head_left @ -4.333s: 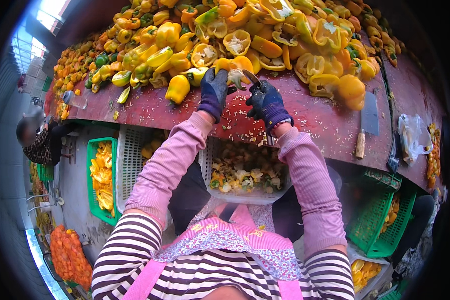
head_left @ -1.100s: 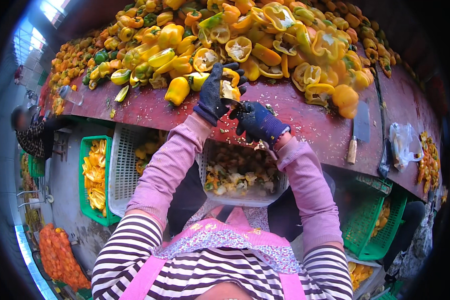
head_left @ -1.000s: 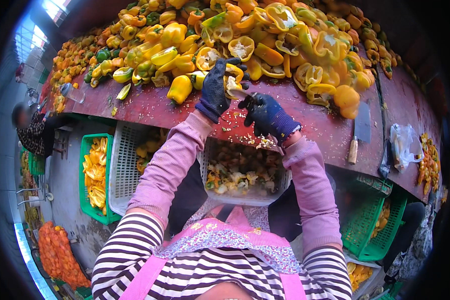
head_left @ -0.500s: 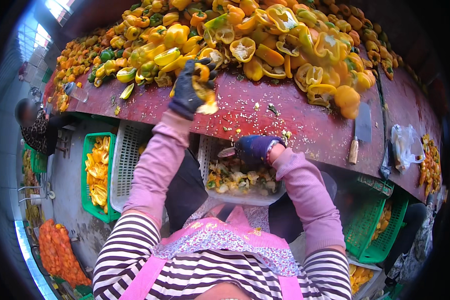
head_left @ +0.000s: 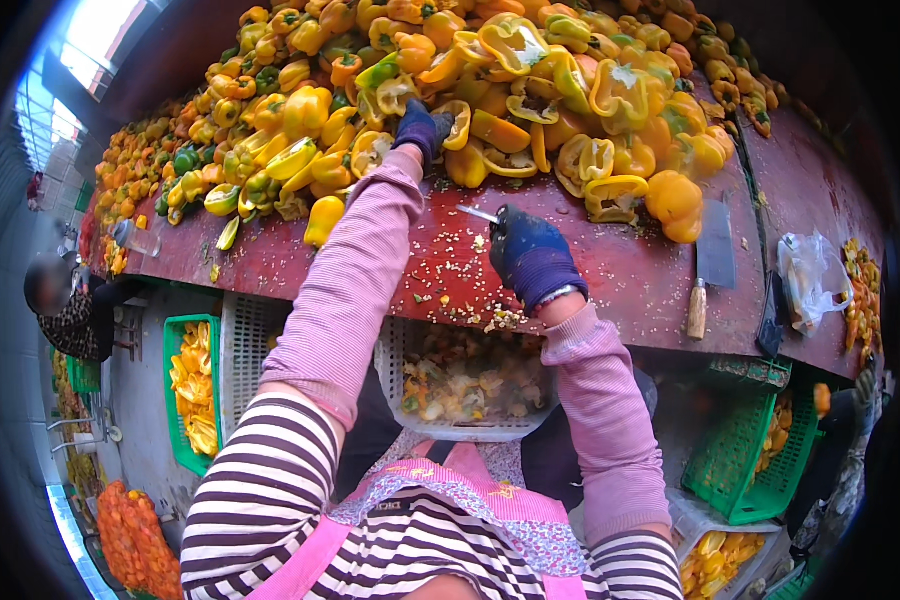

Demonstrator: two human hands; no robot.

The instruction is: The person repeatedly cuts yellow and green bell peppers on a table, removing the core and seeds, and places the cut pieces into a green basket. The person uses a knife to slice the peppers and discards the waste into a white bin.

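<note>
My left hand (head_left: 423, 134), in a dark glove, reaches into the near edge of the pepper pile (head_left: 305, 112). Its partly hidden fingers close on a cut yellow pepper half (head_left: 457, 124) with a hollow, pale inside. Over the red table (head_left: 440, 262), my right hand (head_left: 532, 256), gloved in dark blue, grips a short metal tool (head_left: 478, 213). Only the tool's thin pale end shows, pointing left; whether it is a blade or a spoon I cannot make out. A yellow pepper (head_left: 323, 221) lies near the table edge, beside my left sleeve.
Below the table edge, a white crate (head_left: 394, 375) holds pepper scraps. A cleaver (head_left: 713, 262) and a plastic bag (head_left: 808, 280) lie to the right. Green crates (head_left: 175, 390) with cut peppers stand on both sides. At far left a person (head_left: 75, 305) sits.
My left hand has moved from above the table into the pile, and the pepper piece it held is gone from it. My right hand has risen from the scrap crate to above the table.
</note>
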